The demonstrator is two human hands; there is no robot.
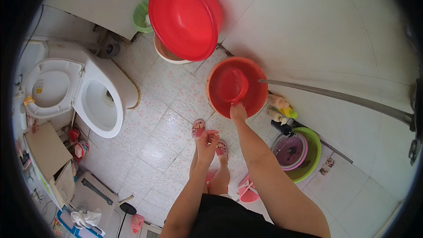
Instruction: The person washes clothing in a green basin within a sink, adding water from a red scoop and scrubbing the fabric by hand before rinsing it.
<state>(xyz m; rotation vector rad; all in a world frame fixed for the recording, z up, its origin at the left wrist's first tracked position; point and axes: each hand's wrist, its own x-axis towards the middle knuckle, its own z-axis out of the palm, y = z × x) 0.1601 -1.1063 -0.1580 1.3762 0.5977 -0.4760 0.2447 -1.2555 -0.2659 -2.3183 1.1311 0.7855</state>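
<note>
My right hand [238, 110] grips the handle of a red plastic water dipper [231, 84]. The dipper's bowl is inside an orange-red plastic bucket [211, 97] on the tiled floor, against the wall. My left hand [209, 138] hangs in front of my body above my sandals. Its fingers are loosely bent and I see nothing held in it. A grey hose or pipe [330, 93] runs from the wall at right, and its end reaches over the bucket's rim.
A large red basin [185, 16] leans over a pale tub [165, 51] beside a green bin [140, 16]. A toilet [99, 105] with its lid raised stands at left. Several bottles [276, 114] and stacked basins [315, 153] line the wall right of the bucket. A pink container [248, 193] lies near my legs.
</note>
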